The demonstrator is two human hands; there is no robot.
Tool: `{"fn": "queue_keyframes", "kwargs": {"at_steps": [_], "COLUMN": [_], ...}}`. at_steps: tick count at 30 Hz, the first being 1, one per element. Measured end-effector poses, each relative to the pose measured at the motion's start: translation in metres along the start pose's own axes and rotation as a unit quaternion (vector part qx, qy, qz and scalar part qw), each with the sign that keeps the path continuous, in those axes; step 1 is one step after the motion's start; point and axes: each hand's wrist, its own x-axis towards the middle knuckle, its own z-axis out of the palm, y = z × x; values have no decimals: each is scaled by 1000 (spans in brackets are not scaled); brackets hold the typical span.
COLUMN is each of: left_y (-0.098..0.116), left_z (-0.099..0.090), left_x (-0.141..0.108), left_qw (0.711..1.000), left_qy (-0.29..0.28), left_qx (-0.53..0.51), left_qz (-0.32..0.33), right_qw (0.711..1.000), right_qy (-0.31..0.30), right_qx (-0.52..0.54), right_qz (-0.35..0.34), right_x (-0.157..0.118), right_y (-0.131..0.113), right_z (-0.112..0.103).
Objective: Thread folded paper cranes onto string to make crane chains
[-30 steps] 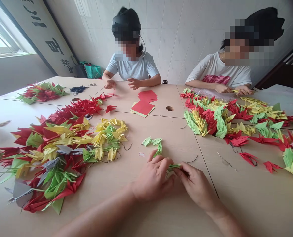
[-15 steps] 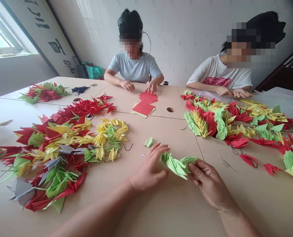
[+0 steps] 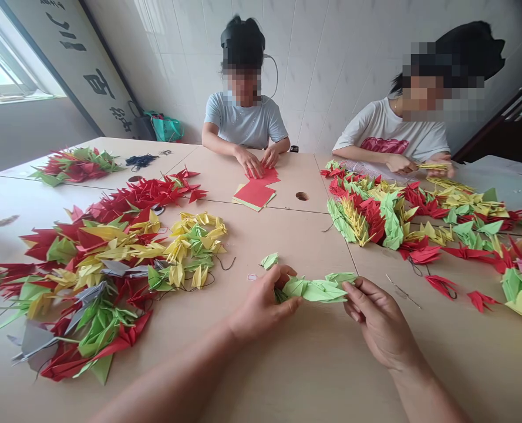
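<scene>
A bundle of green folded paper cranes lies stretched between my two hands just above the table. My left hand is curled around its left end, fingers over the back and thumb in front. At the other end my right hand pinches the paper between thumb and fingers. One loose green folded piece rests on the table beyond my left fingers. A thin metal needle-like tool lies to the right of my right hand.
Heaped red, yellow, green and grey paper cranes cover the left side. Strings of cranes lie at the right. Across the table, one person handles red paper squares; another holds yellow folded strips. A cable hole pierces the tabletop.
My left hand has closed from spread fingers onto the left end of the green cranes, which now lie more level. Opposite, one person's hands have come together over the red paper.
</scene>
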Motion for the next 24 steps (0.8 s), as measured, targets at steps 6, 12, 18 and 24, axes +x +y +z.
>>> {"fn": "queue_keyframes", "kwargs": {"at_steps": [6, 12, 18, 24], "left_y": [1, -1, -7, -2], "left_z": [-4, -3, 3, -1], "left_x": [-1, -2, 0, 1], "left_qw": [1000, 997, 999, 999], "left_qy": [-9, -66, -41, -1], "left_qx": [-12, -33, -23, -36], "left_qz": [-16, 15, 0, -5], "right_qw": [999, 998, 998, 997], "right_qy": [31, 57, 59, 80], "right_qx": [-16, 13, 31, 23], "right_qz": [1, 4, 5, -2], "right_x": [3, 6, 8, 11], "right_y": [-2, 0, 0, 0], "right_z": [-1, -6, -9, -13]}}
